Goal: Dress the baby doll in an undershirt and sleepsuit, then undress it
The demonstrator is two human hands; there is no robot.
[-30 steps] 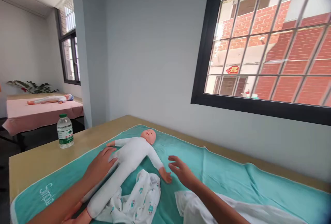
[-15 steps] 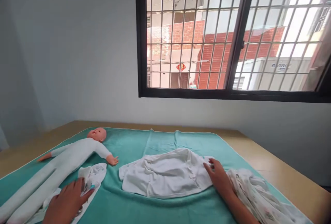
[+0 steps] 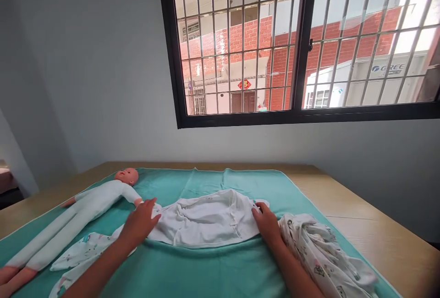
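Observation:
A white baby top (image 3: 213,220) lies spread flat on the green cloth in front of me, its sleeves out to both sides. My left hand (image 3: 140,222) is over the left sleeve end, with thumb and fingers apart. At the other end, my right hand (image 3: 267,223) has its fingers curled onto the right sleeve edge and seems to grip the fabric. A doll (image 3: 92,204) in a white bodysuit lies on its back at the left, one of its hands partly hidden behind my left hand. Under my left forearm is a printed white baby garment (image 3: 87,250).
A bunched heap of printed white cloth (image 3: 319,247) lies beside my right forearm. The green cloth (image 3: 192,270) covers most of the wooden table (image 3: 357,215). Behind stand a grey wall and a barred window (image 3: 237,50).
My left hand has left the printed garment by the doll and moved right and forward to the top's left sleeve. My right hand stays at the right sleeve, fingers more curled. The view has shifted slightly.

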